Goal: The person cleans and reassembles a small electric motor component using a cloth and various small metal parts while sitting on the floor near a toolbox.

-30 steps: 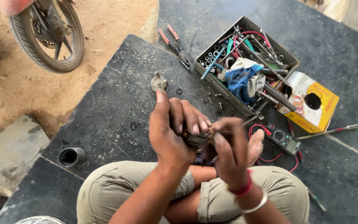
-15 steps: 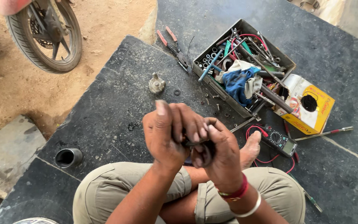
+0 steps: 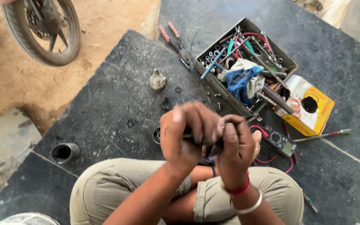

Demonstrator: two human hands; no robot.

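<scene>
— So what is being held, and where?

— A small dark part [image 3: 208, 143] is being gripped between both hands, above the crossed legs [image 3: 117, 187] and close to the body. Little of it is being shown; its shape cannot be told, since it is being blurred and mostly covered.

— How are the hands being kept?

— The left hand [image 3: 186, 133] is being closed tightly around the part, fingers curled over the top. The right hand [image 3: 236, 146] is being closed on it from the other side, knuckles pressed against the left fingers. A red thread and a pale bangle [image 3: 248, 206] are being worn on the right wrist.

— And just around them?

— A black multimeter [image 3: 281, 142] with red leads is being left on the dark stone slab [image 3: 117, 100], just beside the right hand. A small ring-shaped piece [image 3: 157, 135] is being partly hidden behind the left hand.

— Farther out?

— A small grey metal fitting [image 3: 158, 80] is being left upright on the slab. An open metal toolbox [image 3: 246, 66] is being filled with spanners, sockets and a blue rag [image 3: 238, 81]. A yellow and white carton [image 3: 309, 106] is being set against it, a screwdriver [image 3: 321, 135] near that. Red-handled pliers [image 3: 176, 41] are being laid beside the box. A short dark tube [image 3: 64, 152] is being left on the slab at the left, and a motorcycle wheel [image 3: 42, 31] is being stood on the sandy ground.
</scene>
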